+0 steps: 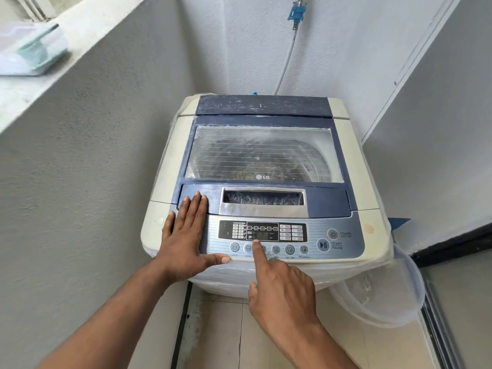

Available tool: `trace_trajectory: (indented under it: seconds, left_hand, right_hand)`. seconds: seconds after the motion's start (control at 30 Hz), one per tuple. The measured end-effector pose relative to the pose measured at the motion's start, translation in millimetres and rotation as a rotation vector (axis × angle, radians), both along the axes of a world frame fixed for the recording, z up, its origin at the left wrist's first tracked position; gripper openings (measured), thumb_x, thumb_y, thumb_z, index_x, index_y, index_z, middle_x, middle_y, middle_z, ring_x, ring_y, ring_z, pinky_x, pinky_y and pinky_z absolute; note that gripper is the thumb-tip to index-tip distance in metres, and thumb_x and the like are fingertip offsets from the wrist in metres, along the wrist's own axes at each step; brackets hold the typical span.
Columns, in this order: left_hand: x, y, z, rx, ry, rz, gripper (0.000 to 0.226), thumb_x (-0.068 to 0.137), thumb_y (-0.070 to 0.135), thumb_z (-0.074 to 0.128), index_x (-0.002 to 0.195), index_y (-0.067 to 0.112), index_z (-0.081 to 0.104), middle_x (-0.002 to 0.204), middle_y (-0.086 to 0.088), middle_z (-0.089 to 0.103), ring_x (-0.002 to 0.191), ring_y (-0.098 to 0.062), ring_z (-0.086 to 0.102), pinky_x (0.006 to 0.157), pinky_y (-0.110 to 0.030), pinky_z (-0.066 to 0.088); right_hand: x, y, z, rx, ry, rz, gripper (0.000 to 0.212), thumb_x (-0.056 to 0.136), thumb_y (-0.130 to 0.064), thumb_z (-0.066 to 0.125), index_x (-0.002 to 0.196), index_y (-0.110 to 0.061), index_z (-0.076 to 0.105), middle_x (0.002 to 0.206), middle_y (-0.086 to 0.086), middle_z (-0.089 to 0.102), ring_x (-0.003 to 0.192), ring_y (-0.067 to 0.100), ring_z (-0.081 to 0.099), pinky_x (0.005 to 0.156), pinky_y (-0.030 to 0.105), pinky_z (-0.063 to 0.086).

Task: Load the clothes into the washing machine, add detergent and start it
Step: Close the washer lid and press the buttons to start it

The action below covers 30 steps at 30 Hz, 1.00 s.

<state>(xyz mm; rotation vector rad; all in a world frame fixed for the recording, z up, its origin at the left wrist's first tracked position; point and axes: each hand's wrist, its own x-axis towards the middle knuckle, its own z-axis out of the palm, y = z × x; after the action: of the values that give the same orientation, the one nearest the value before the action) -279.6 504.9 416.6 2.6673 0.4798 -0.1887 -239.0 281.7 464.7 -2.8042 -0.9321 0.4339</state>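
A cream and blue top-loading washing machine (354,161) stands in a corner with its glass lid (263,153) down. Dark clothes (255,158) show through the glass inside the drum. My left hand (186,235) lies flat with straight fingers on the machine's front left, its thumb along the front edge. My right hand (279,283) points its index finger, the other fingers curled; the fingertip touches the control panel (314,251) on a round button in the row under the display. The start/pause button (323,245) and the power button (332,233) sit at the panel's right.
A clear plastic basin (380,296) stands on the floor at the machine's right front. A water hose (286,65) with a blue tap fitting runs down the back wall. A folded cloth in a plastic bag (32,49) lies on the ledge at upper left. Walls close in on both sides.
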Motion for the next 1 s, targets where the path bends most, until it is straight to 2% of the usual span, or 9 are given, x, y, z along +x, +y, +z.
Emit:
trace_trajectory:
  seconds: [0.1, 0.23, 0.33, 0.43, 0.77, 1.0]
  left_hand:
    - [0.2, -0.3, -0.3, 0.009, 0.002, -0.001, 0.143, 0.054, 0.104, 0.039, 0.158, 0.035, -0.032, 0.162, 0.021, -0.042, 0.150, -0.005, -0.042, 0.127, -0.041, -0.019]
    - [0.5, 0.8, -1.6, 0.020, 0.010, -0.007, 0.144, 0.050, 0.111, 0.026, 0.157, 0.035, -0.034, 0.161, 0.021, -0.044, 0.149, -0.005, -0.043, 0.126, -0.040, -0.021]
    - [0.4, 1.4, -2.5, 0.019, 0.008, -0.003, 0.143, 0.049, 0.111, 0.020, 0.156, 0.035, -0.035, 0.161, 0.021, -0.044, 0.149, -0.005, -0.042, 0.127, -0.041, -0.021]
    - [0.3, 1.4, -2.3, 0.022, 0.014, -0.006, 0.142, 0.048, 0.112, 0.016, 0.156, 0.034, -0.036, 0.161, 0.020, -0.045, 0.149, -0.006, -0.043, 0.127, -0.042, -0.020]
    - [0.0, 1.5, -3.8, 0.025, 0.002, -0.004, 0.142, 0.050, 0.112, 0.017, 0.156, 0.034, -0.035, 0.161, 0.021, -0.044, 0.150, -0.005, -0.041, 0.128, -0.042, -0.019]
    - [-0.8, 2.0, -5.7, 0.016, -0.023, -0.006, 0.139, 0.054, 0.110, 0.022, 0.158, 0.034, -0.032, 0.163, 0.020, -0.040, 0.152, -0.006, -0.039, 0.128, -0.043, -0.018]
  right_hand:
    - [-4.4, 10.7, 0.6, 0.006, 0.012, 0.024, 0.081, 0.100, -0.031, 0.059, 0.164, -0.025, 0.009, 0.116, 0.003, 0.066, 0.104, 0.027, 0.067, 0.077, 0.036, 0.048]
    - [-10.6, 23.3, 2.9, -0.003, 0.030, 0.052, 0.083, 0.099, -0.026, 0.060, 0.164, -0.023, 0.009, 0.114, 0.005, 0.066, 0.103, 0.028, 0.067, 0.071, 0.035, 0.040]
    - [-14.3, 29.3, 5.5, -0.011, 0.054, 0.068, 0.084, 0.099, -0.026, 0.060, 0.165, -0.021, 0.007, 0.114, 0.006, 0.066, 0.103, 0.029, 0.068, 0.073, 0.037, 0.046]
    - [-18.2, 33.3, 6.7, -0.019, 0.065, 0.083, 0.085, 0.100, -0.026, 0.059, 0.165, -0.019, 0.006, 0.116, 0.008, 0.065, 0.103, 0.030, 0.068, 0.073, 0.037, 0.045]
    - [-20.7, 35.9, 6.3, -0.050, 0.075, 0.092, 0.089, 0.100, -0.027, 0.061, 0.165, -0.016, 0.001, 0.118, 0.010, 0.065, 0.104, 0.030, 0.068, 0.072, 0.036, 0.040]
    - [-20.1, 38.9, 4.5, -0.064, 0.080, 0.103, 0.089, 0.098, -0.012, 0.062, 0.165, -0.011, 0.004, 0.114, 0.011, 0.067, 0.101, 0.029, 0.068, 0.070, 0.038, 0.041]
